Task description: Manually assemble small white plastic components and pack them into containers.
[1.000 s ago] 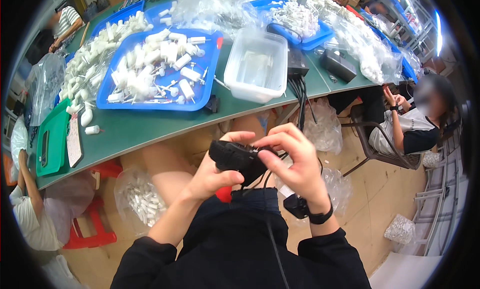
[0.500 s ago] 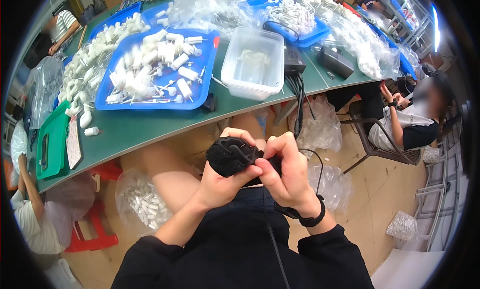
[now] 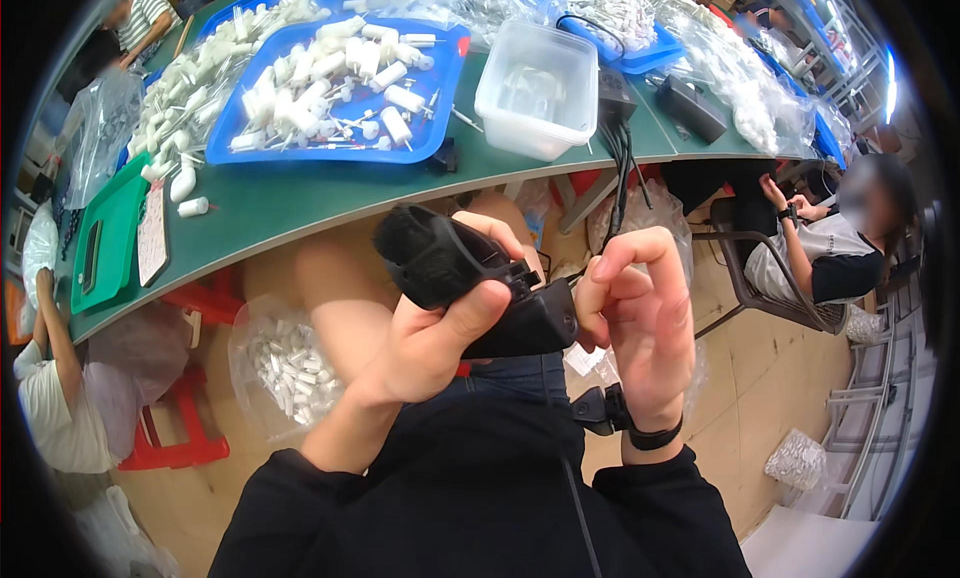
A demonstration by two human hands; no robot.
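My left hand (image 3: 425,343) is wrapped round a black wrist-strap device (image 3: 540,318), above my lap. It has a fuzzy, padded loop at its upper left end and a smooth, box-like housing at its lower right end. My right hand (image 3: 645,323) is beside the housing, its fingers curled in toward the end of it. What those fingers pinch, if anything, is hidden. A black band with a small black module (image 3: 600,410) sits round my right wrist.
Ahead, the green table (image 3: 330,193) carries a blue tray (image 3: 425,150) of white plastic parts, a clear tub (image 3: 535,138) and a green tray (image 3: 110,233). Black cables (image 3: 622,173) hang off its edge. A bag of white parts (image 3: 290,373) is on the floor; a seated person (image 3: 810,248) is at right.
The device has turned in my left hand and come up, so its box-like housing shows. My right hand has moved right, away from the padded loop. The view has shifted slightly.
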